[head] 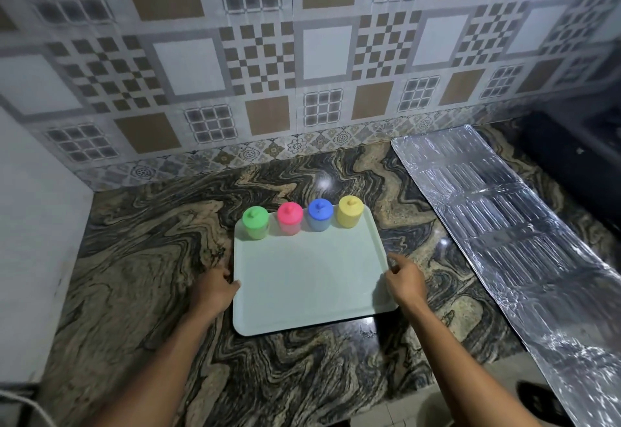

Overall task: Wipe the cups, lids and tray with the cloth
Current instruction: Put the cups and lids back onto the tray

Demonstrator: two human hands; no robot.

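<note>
Left hand (215, 287) grips the tray (302, 289) by its left rim; right hand (405, 280) at the right rim, grasp unclear. Foil sheet (504, 225) lies alongside, apart.

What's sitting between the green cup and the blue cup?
The pink cup, lid on, stands between the green cup and the blue cup along the far edge of the tray, seen in the head view.
</note>
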